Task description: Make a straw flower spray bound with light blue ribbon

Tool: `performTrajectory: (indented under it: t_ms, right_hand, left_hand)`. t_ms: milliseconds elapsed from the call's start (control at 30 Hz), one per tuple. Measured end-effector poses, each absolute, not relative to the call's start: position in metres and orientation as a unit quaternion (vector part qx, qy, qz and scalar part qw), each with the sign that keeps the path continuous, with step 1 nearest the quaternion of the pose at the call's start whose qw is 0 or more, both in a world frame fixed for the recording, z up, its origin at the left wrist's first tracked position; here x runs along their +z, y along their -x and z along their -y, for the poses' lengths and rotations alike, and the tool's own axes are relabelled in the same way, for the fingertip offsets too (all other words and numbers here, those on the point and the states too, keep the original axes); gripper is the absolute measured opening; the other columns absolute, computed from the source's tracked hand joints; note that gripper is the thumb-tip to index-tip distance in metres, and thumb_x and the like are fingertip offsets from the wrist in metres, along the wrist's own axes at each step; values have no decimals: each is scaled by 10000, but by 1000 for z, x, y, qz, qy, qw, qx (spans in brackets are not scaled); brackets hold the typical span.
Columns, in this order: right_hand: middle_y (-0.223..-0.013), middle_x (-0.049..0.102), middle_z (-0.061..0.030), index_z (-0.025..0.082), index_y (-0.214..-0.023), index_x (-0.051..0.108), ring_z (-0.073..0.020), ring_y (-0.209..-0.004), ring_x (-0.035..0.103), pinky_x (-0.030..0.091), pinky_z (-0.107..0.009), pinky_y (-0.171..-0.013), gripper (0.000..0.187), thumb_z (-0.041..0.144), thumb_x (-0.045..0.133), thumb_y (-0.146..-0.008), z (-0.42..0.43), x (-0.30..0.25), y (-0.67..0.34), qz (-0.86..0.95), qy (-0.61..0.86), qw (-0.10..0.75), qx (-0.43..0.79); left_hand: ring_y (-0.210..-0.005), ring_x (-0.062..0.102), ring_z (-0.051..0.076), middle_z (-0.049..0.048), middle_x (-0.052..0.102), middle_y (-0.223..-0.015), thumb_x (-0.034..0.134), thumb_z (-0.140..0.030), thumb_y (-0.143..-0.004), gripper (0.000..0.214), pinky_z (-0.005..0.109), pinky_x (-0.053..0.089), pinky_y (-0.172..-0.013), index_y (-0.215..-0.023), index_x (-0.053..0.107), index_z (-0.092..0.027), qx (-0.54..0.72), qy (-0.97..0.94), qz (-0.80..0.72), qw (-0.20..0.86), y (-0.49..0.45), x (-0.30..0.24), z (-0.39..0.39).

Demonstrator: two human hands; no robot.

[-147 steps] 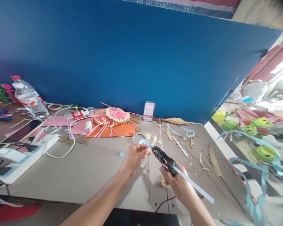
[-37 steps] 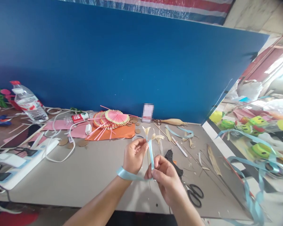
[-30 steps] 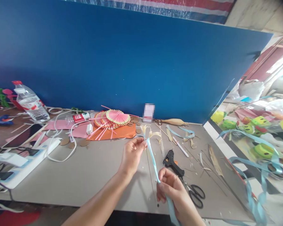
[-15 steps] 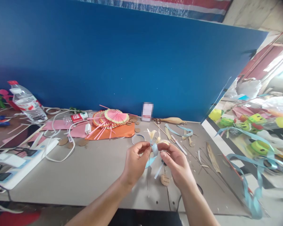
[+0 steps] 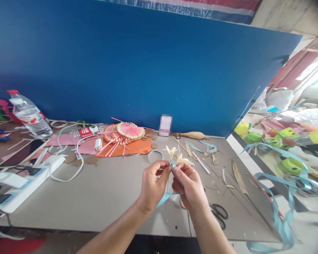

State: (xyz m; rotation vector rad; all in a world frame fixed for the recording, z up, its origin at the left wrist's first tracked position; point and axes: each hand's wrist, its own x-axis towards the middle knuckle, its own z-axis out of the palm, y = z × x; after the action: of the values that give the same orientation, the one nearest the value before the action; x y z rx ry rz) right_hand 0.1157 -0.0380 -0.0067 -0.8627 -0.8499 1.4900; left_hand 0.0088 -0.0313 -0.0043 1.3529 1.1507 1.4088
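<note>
My left hand (image 5: 153, 183) is closed in a pinch on the thin stem of a cream-coloured craft flower (image 5: 171, 152), just below its petals. Its fingertips meet those of my right hand (image 5: 192, 187), which pinches a light blue ribbon (image 5: 164, 200) against the stem. The ribbon's loose tail hangs below both hands. A second cream flower (image 5: 183, 160) shows above my right fingers; how it is held is hidden. Behind my right wrist, a round wooden piece (image 5: 183, 203) is partly covered. Black-handled scissors (image 5: 219, 212) lie to the right of that wrist.
Folded pink paper fans (image 5: 130, 129) lie on orange paper at the back. A white power strip (image 5: 39, 183) with cables and a water bottle (image 5: 30, 114) stand left. Thin sticks, husk pieces (image 5: 238, 176) and a white-handled tool (image 5: 201, 163) lie right. More blue ribbon (image 5: 291, 211) hangs over the right edge.
My right hand has moved left and closed in against my left fingertips, drawing the ribbon to the stem. The scissors, mostly hidden before, now show beside my right wrist.
</note>
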Motion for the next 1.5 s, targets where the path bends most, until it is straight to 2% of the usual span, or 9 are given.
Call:
performTrajectory:
  t_ms: [167,367,667,867,933,1033,1100,1300,1500]
  right_hand:
    - [-434,302,103,176,-653,434,-14,-336,208,142,-159,-340,231,299,627,-688,35,-9,-116,371,386,571,622]
    - [-517,425,77,177,-761,475,-8,-358,211,139,-149,-336,212,268,637,-658,34,-8,-119,370,405,561,620]
    - [-531,494,29,146,-685,485,-13,-369,260,144,-158,-351,205,295,620,-643,34,-5,-122,380,455,519,616]
    - [-463,405,71,151,-655,479,-3,-351,203,123,-154,-343,211,291,633,-620,34,-11,-119,369,453,534,611]
    - [-477,404,68,153,-651,480,-8,-359,235,146,-150,-347,205,289,631,-623,33,-14,-119,370,456,539,604]
    - [-504,431,53,154,-650,481,-26,-381,312,202,-152,-356,198,289,624,-634,33,-20,-121,375,466,543,589]
    - [-507,438,49,156,-648,481,-42,-396,355,245,-162,-361,197,290,625,-634,33,-23,-122,377,468,554,577]
    - [-530,471,39,153,-639,499,-90,-485,470,392,-211,-448,158,264,611,-642,35,-33,-120,381,469,594,531]
    - [-500,474,51,162,-636,485,-84,-447,466,400,-208,-437,107,228,564,-666,34,-36,-122,398,496,599,487]
  left_hand:
    - [-701,578,162,63,646,-757,576,-314,-699,211,240,451,-632,-788,619,-128,551,-512,-447,484,-9,-9,26]
    - [-652,567,121,27,629,-688,595,-307,-687,191,211,444,-599,-758,630,-134,531,-471,-422,564,-7,-12,23]
    - [-577,567,107,9,624,-614,628,-310,-660,227,213,433,-563,-790,654,-126,522,-450,-403,602,-6,-16,23]
    - [-577,591,124,22,647,-661,651,-339,-626,331,227,433,-550,-890,630,-141,508,-392,-404,651,-7,-19,22]
    - [-561,601,130,20,644,-635,665,-346,-607,315,221,426,-531,-838,614,-139,498,-365,-401,677,-8,-20,22]
    - [-520,596,126,22,628,-559,657,-361,-612,259,201,408,-497,-647,559,-124,481,-358,-404,691,-10,-20,23]
    - [-501,591,125,26,624,-534,638,-371,-631,269,196,404,-488,-606,535,-123,471,-367,-415,686,-12,-19,24]
    - [-530,587,120,23,622,-555,576,-380,-690,263,197,426,-514,-649,584,-121,465,-422,-424,652,-14,-21,29]
    - [-626,580,134,42,633,-670,540,-330,-727,234,216,446,-571,-800,638,-130,458,-511,-412,599,-15,-25,33]
